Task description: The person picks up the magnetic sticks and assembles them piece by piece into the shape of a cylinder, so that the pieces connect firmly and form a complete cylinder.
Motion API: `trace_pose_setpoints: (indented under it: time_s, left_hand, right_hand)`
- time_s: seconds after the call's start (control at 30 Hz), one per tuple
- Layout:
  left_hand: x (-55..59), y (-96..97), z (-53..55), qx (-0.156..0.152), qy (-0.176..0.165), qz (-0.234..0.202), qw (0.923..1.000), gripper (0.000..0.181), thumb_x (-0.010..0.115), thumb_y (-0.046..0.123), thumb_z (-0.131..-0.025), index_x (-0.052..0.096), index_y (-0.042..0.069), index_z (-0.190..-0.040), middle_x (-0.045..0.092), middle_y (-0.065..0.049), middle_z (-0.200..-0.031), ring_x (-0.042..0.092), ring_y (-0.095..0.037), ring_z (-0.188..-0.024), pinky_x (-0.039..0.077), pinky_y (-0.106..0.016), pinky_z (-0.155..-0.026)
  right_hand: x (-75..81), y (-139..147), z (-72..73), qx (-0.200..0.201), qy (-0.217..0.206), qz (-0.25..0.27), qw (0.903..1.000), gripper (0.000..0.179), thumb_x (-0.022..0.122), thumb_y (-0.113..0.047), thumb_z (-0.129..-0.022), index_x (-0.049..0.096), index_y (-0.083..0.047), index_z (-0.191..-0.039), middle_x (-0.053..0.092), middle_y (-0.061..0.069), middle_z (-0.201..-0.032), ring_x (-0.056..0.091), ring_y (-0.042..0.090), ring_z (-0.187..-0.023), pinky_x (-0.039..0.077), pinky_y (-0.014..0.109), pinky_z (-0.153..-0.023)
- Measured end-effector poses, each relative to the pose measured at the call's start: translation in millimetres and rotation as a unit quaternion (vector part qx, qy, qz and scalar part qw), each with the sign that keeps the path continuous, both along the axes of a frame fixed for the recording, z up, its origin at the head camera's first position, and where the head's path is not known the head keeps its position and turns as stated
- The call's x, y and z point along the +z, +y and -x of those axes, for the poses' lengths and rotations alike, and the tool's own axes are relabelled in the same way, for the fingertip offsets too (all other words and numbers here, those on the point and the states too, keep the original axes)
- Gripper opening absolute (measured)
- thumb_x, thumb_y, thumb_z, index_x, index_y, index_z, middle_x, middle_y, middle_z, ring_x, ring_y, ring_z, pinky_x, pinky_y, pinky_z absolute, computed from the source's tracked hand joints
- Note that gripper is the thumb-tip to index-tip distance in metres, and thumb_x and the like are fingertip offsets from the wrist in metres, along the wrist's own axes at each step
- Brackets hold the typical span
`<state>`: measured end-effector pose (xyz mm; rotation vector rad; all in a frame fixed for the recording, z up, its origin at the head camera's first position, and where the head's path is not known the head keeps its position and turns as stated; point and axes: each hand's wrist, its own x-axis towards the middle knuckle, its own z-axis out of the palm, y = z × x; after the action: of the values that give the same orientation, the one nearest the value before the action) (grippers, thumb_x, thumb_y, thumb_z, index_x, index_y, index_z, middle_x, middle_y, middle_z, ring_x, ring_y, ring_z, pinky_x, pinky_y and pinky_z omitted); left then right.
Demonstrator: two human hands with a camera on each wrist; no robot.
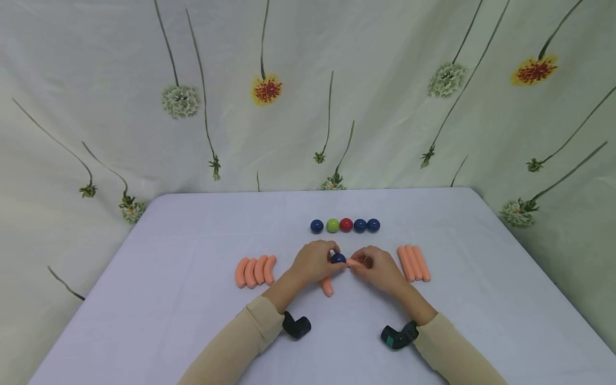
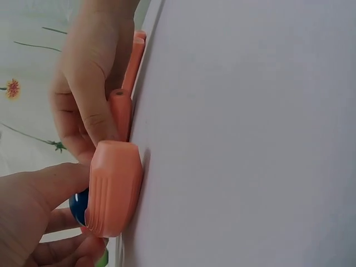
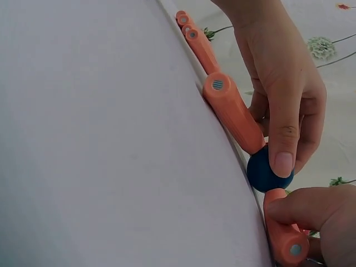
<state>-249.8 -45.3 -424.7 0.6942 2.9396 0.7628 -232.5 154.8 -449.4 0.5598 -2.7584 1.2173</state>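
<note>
In the head view my left hand pinches a dark blue ball between thumb and fingers, near the table's middle. An orange rod runs from the ball toward the front; the right wrist view shows this ribbed rod touching the ball, with a silvery disc in its free end. My right hand pinches a second orange rod whose tip meets the ball's right side. Fingers hide much of that rod, and whether it is curved I cannot tell from the head view.
Behind the hands, a row holds several balls: blue ones, a green ball and a red ball. Several curved orange rods lie left; three straight orange rods lie right. A flowered cloth hangs behind the white table.
</note>
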Motion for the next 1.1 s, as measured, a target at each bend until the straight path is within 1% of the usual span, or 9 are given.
trace_pose_setpoints:
  time_s: [0.2, 0.3, 0.4, 0.5, 0.67, 0.77, 0.87, 1.1]
  left_hand:
    - [-1.7, -2.7, -5.6, 0.016, -0.019, -0.029, 0.9993, 0.031, 0.077, 0.041, -0.081, 0.065, 0.014, -0.09, 0.054, 0.005, -0.073, 0.05, -0.013, -0.068, 0.04, -0.027, -0.06]
    - [-1.9, -4.1, -8.7, 0.024, -0.034, -0.046, 0.9981, 0.033, 0.078, 0.041, -0.08, 0.06, 0.013, -0.084, 0.054, 0.003, -0.072, 0.05, -0.014, -0.067, 0.039, -0.027, -0.059]
    - [-2.4, -5.4, -11.0, 0.032, -0.046, -0.053, 0.9971, 0.036, 0.078, 0.043, -0.079, 0.056, 0.014, -0.081, 0.054, 0.003, -0.07, 0.049, -0.014, -0.065, 0.038, -0.027, -0.057]
    - [-2.7, -7.1, -13.3, 0.037, -0.048, -0.055, 0.9966, 0.039, 0.079, 0.045, -0.078, 0.055, 0.014, -0.079, 0.053, 0.002, -0.068, 0.048, -0.013, -0.063, 0.036, -0.026, -0.055]
    - [-4.3, -11.0, -16.2, 0.045, -0.044, -0.05, 0.9968, 0.042, 0.078, 0.047, -0.078, 0.053, 0.014, -0.078, 0.052, 0.002, -0.067, 0.047, -0.013, -0.061, 0.035, -0.026, -0.053]
    - [-5.2, -14.4, -17.3, 0.053, -0.04, -0.045, 0.9968, 0.043, 0.077, 0.049, -0.078, 0.053, 0.014, -0.077, 0.051, 0.002, -0.066, 0.047, -0.013, -0.06, 0.034, -0.026, -0.052]
    - [-5.4, -18.0, -19.1, 0.064, -0.037, -0.038, 0.9965, 0.043, 0.077, 0.049, -0.078, 0.052, 0.014, -0.076, 0.05, 0.001, -0.065, 0.046, -0.014, -0.058, 0.033, -0.026, -0.05]
    - [-4.1, -26.7, -26.1, 0.082, -0.023, -0.033, 0.9958, 0.045, 0.075, 0.049, -0.079, 0.05, 0.013, -0.074, 0.047, 0.001, -0.061, 0.042, -0.014, -0.054, 0.03, -0.026, -0.048]
  right_hand:
    - [-4.0, 0, 1.6, 0.019, 0.038, 0.028, 0.9987, 0.014, 0.075, -0.017, -0.086, 0.073, -0.009, -0.098, 0.062, -0.005, -0.085, 0.052, 0.012, -0.074, 0.045, 0.026, -0.065]
    - [-4.6, 0, 1.8, 0.027, 0.049, 0.039, 0.9976, 0.014, 0.076, -0.018, -0.086, 0.074, -0.01, -0.097, 0.064, -0.005, -0.086, 0.054, 0.012, -0.075, 0.046, 0.026, -0.066]
    - [-5.8, 1, 1.7, 0.028, 0.054, 0.041, 0.9973, 0.015, 0.076, -0.017, -0.085, 0.073, -0.01, -0.098, 0.063, -0.004, -0.087, 0.054, 0.012, -0.076, 0.046, 0.026, -0.067]
    - [-8.1, 2, 1.7, 0.026, 0.06, 0.042, 0.997, 0.017, 0.077, -0.013, -0.085, 0.072, -0.008, -0.1, 0.063, -0.003, -0.089, 0.054, 0.013, -0.078, 0.046, 0.027, -0.068]
    - [-11.0, 1, 1.6, 0.013, 0.068, 0.042, 0.9967, 0.023, 0.077, -0.009, -0.083, 0.071, -0.005, -0.105, 0.065, 0.001, -0.094, 0.057, 0.016, -0.084, 0.048, 0.03, -0.073]
    - [-11.1, 1, 1.8, 0.008, 0.067, 0.035, 0.9971, 0.024, 0.076, -0.008, -0.083, 0.071, -0.005, -0.106, 0.065, 0.002, -0.096, 0.059, 0.018, -0.087, 0.049, 0.034, -0.076]
    - [-10.0, 1, 1.7, 0.0, 0.054, 0.025, 0.9982, 0.025, 0.075, -0.01, -0.084, 0.07, -0.006, -0.108, 0.065, 0.001, -0.096, 0.058, 0.017, -0.089, 0.049, 0.036, -0.078]
    - [-3.9, 1, 0.4, -0.022, 0.017, 0.006, 0.9996, 0.027, 0.074, -0.016, -0.085, 0.069, -0.009, -0.112, 0.062, 0.0, -0.097, 0.056, 0.017, -0.091, 0.049, 0.035, -0.079]
